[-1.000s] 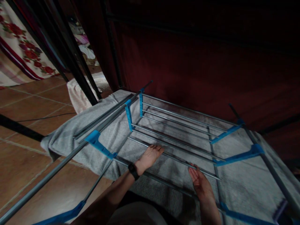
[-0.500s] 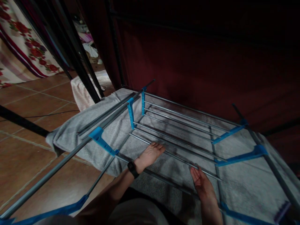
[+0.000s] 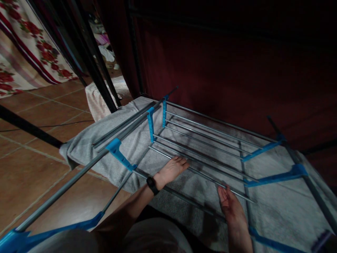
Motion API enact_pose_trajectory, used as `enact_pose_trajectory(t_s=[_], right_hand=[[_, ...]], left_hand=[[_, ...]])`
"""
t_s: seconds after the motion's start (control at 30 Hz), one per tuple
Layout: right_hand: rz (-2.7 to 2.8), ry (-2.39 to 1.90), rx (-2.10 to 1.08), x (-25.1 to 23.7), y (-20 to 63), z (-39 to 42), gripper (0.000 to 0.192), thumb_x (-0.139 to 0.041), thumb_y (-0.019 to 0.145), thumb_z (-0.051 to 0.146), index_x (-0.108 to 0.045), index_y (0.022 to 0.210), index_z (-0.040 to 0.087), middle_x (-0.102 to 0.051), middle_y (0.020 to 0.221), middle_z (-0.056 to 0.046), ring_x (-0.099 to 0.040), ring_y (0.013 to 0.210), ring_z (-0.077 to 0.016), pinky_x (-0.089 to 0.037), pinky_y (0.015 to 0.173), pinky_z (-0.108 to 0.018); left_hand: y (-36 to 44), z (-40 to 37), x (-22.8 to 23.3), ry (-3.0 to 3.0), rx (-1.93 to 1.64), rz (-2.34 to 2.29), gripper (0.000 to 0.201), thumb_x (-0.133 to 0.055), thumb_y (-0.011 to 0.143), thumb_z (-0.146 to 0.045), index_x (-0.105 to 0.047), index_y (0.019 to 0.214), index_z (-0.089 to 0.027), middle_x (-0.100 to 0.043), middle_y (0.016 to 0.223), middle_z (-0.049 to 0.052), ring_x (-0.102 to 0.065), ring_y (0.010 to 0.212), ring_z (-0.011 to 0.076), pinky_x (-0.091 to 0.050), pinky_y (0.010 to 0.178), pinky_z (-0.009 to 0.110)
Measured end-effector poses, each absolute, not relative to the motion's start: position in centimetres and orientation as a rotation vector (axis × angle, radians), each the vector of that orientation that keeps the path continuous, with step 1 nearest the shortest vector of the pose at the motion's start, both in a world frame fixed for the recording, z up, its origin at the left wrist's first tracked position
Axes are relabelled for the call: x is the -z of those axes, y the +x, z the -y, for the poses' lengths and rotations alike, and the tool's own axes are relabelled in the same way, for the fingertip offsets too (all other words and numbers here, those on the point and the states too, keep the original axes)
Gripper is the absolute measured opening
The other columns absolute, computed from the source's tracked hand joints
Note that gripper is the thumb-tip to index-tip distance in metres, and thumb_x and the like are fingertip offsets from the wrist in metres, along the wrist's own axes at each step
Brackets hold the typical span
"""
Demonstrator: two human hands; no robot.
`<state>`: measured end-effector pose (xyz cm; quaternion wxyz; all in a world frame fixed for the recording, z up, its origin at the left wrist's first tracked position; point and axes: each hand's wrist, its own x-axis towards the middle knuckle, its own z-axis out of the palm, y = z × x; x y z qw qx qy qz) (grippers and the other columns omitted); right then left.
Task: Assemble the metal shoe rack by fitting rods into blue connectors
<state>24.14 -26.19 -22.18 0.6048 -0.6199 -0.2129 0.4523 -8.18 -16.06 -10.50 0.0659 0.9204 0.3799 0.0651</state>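
Observation:
A thin metal rod (image 3: 204, 176) crosses in front of me, part of a rack of grey tubes and blue plastic brackets. My left hand (image 3: 172, 170), wearing a dark watch on the wrist, grips the rod left of its middle, palm down with the fingers over it. Farther right along the same rod, my right hand (image 3: 229, 201) holds it from below with the palm turned up. A blue bracket (image 3: 151, 126) stands beyond the rod's left end, and another blue bracket (image 3: 276, 175) slants out to the right. More parallel rods lie behind the held one.
Beneath the rack spreads a grey blanket (image 3: 131, 119). Loose grey tubes (image 3: 126, 123) lie along its left part. A dark red cloth (image 3: 210, 70) hangs behind. Black metal posts (image 3: 97, 66) stand at the left above the tiled floor (image 3: 31, 168), near a flowered cloth (image 3: 39, 49).
The whole view has shifted slightly, so the rack and blanket appear a little farther right. Both hands keep about the same places on the rod.

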Motion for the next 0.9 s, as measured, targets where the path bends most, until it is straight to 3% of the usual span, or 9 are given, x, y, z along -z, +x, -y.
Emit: enact_pose_trajectory(t_s=[0.23,0.43,0.57,0.7,0.9], right_hand=[[0.340,-1.432,-1.056,21.22,23.72,25.94,0.035,-0.085,0.063,0.051,-0.073,0.086,0.028,-0.078,0.095,-0.007,-0.075,0.105,-0.0293,-0.057,0.107,-0.046],[0.332,-1.439,-1.034,21.43,23.69,25.92,0.034,-0.083,0.064,0.053,-0.071,0.081,0.027,-0.078,0.095,-0.010,-0.073,0.111,-0.0325,-0.056,0.108,-0.050],[0.175,-1.358,-1.066,21.29,23.49,25.95,0.031,-0.088,0.061,0.038,-0.071,0.083,0.025,-0.078,0.100,-0.008,-0.072,0.114,-0.0296,-0.058,0.107,-0.045],[0.079,-1.259,-1.122,21.44,23.42,25.94,0.032,-0.089,0.059,0.024,-0.074,0.087,0.025,-0.079,0.099,-0.004,-0.075,0.105,-0.0237,-0.062,0.098,-0.035],[0.107,-1.238,-1.124,22.20,23.62,25.89,0.023,-0.088,0.067,0.031,-0.074,0.085,0.026,-0.079,0.089,-0.003,-0.078,0.092,-0.0221,-0.064,0.093,-0.035]], left_hand=[[-8.27,15.78,10.66,2.783,-0.225,-1.134,0.034,-0.043,0.103,-0.012,-0.066,0.126,-0.021,-0.067,0.123,0.009,-0.060,0.112,0.0213,-0.040,0.104,0.035],[-8.22,15.75,10.54,2.811,-0.190,-1.117,0.030,-0.043,0.103,-0.012,-0.068,0.119,-0.020,-0.067,0.117,0.009,-0.060,0.108,0.0210,-0.040,0.101,0.035],[-8.16,15.67,10.73,2.830,-0.160,-1.116,0.027,-0.046,0.103,-0.014,-0.068,0.117,-0.021,-0.067,0.115,0.008,-0.060,0.106,0.0203,-0.042,0.098,0.034],[-8.05,15.52,10.98,2.859,-0.150,-1.117,0.024,-0.047,0.103,-0.015,-0.068,0.113,-0.020,-0.067,0.116,0.007,-0.060,0.110,0.0208,-0.043,0.098,0.035],[-8.08,15.50,11.49,2.825,-0.198,-1.135,0.025,-0.049,0.102,-0.015,-0.069,0.116,-0.020,-0.067,0.124,0.008,-0.060,0.114,0.0216,-0.044,0.100,0.036]])
